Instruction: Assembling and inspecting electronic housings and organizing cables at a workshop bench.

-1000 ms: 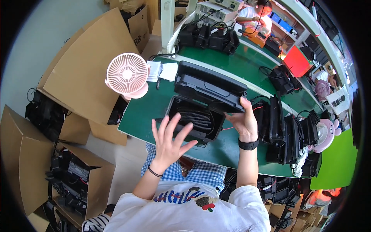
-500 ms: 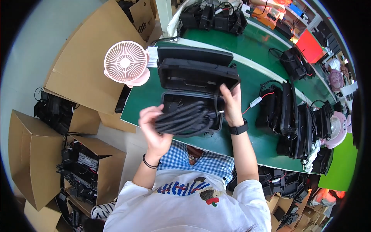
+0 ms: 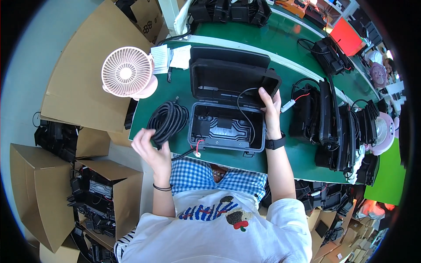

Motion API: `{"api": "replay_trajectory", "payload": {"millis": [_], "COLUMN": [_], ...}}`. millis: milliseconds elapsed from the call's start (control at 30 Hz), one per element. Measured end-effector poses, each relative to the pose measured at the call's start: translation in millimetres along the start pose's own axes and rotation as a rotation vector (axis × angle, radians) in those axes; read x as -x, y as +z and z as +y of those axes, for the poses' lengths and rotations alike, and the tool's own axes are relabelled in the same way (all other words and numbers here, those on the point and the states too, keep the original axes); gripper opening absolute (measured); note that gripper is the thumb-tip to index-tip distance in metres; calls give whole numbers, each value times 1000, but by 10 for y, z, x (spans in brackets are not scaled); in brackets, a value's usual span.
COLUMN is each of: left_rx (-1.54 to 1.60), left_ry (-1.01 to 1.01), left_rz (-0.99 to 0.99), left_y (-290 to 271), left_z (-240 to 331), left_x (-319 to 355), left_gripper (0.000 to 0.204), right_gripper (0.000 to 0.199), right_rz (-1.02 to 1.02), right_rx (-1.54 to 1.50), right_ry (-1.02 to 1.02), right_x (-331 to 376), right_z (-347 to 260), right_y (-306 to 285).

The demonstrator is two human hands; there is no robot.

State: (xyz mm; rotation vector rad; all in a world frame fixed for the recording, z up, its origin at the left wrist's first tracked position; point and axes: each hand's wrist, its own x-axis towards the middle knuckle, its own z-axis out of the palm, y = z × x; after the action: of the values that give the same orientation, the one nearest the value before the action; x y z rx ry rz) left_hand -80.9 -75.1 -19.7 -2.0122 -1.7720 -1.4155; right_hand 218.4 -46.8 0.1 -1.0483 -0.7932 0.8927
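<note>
In front of me on the green table, a black plastic box (image 3: 226, 143) stands with its lid (image 3: 232, 79) raised. Inside are a ribbed floor and a thin black cable; a short red wire with a white connector hangs over its front left edge. My right hand (image 3: 272, 107) grips the lid's right end, thumb in front and fingers mostly hidden behind. Left of the box lies a coiled black cable (image 3: 169, 120), its lead running toward the box's front. My left hand (image 3: 151, 147) pinches the coil's near end between thumb and fingers.
A pink fan (image 3: 127, 72) and paper slips (image 3: 161, 59) are at the back left. Several black boxes (image 3: 326, 118) with cables crowd the right side. Open cardboard cartons (image 3: 127, 197) hold black parts on the left. A white rail (image 3: 245, 49) crosses behind the box.
My left hand has carried the coiled cable out from over the box to the table on its left. The box interior is now exposed. My right hand stays at the lid's right end.
</note>
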Motion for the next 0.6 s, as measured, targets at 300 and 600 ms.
{"api": "replay_trajectory", "payload": {"millis": [300,600], "left_rx": [-43,503], "left_ry": [-9,-407], "left_rz": [-284,-142], "left_y": [-12,138], "left_z": [-81,-287], "left_x": [16,230], "left_gripper": [47,47], "right_gripper": [53,56], "right_rz": [17,-51], "right_rx": [3,-116], "right_ry": [1,-35], "right_x": [107,107], "right_z": [-49,19], "right_y": [-10,-61]}}
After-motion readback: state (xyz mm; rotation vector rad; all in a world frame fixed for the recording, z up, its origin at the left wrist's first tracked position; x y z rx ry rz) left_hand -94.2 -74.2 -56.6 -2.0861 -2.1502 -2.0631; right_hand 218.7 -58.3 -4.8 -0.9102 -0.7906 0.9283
